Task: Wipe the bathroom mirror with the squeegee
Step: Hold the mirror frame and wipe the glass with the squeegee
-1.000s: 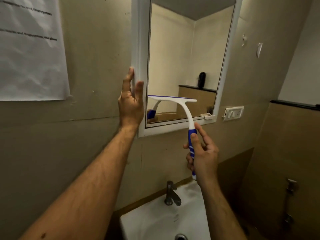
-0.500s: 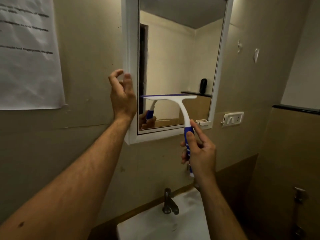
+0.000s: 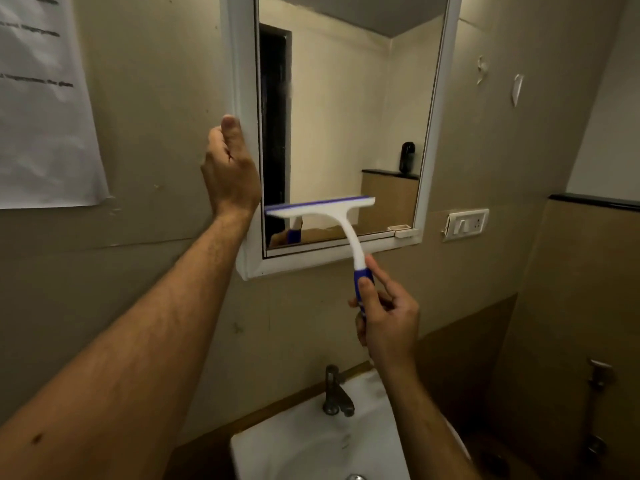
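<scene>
A white-framed mirror (image 3: 346, 116) hangs on the beige wall ahead. My left hand (image 3: 230, 171) grips the frame's left edge (image 3: 242, 98), thumb up along it. My right hand (image 3: 388, 320) is closed around the blue grip of a white squeegee (image 3: 322, 207). Its blue-edged blade lies nearly level against the lower left part of the glass, just above the bottom frame rail. The squeegee's reflection shows in the glass below the blade.
A white washbasin (image 3: 311, 445) with a dark metal tap (image 3: 334, 393) sits below the mirror. A paper notice (image 3: 41, 116) is stuck on the wall at left. A white switch plate (image 3: 465, 224) is right of the mirror. Pipe fittings (image 3: 599, 403) line the right wall.
The squeegee blade has stayed low on the glass, shifting slightly. My left hand has slid along the frame's left edge, fingers curling behind it. The view has shifted a little.
</scene>
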A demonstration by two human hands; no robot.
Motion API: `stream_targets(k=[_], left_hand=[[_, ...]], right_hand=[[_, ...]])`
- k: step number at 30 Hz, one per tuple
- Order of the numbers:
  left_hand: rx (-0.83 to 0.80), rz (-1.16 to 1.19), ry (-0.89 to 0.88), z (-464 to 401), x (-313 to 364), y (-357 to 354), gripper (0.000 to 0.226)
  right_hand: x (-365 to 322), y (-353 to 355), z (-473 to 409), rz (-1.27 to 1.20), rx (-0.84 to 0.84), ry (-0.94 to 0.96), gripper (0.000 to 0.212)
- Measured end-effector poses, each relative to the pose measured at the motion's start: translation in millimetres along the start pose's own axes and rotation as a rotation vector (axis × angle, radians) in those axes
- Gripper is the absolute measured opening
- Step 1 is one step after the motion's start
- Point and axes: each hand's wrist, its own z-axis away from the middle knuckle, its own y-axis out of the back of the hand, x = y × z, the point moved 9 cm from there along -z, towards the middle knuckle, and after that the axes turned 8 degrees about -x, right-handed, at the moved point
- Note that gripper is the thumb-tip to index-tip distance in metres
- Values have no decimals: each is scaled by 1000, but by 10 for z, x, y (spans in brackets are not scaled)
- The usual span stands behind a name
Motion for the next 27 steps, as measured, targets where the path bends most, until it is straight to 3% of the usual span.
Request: stream_targets(k=[10,19,27], left_hand=[[14,18,-14,16,36,19,36],[18,3,-16,54,107,58,38],[37,-6,-22,18,55,51,36]], right_hand=[[243,-74,272,-5,-39,-30,40],[-313,-14,-216,-46,0,69,39],[413,-1,270,19,2,-42,39]])
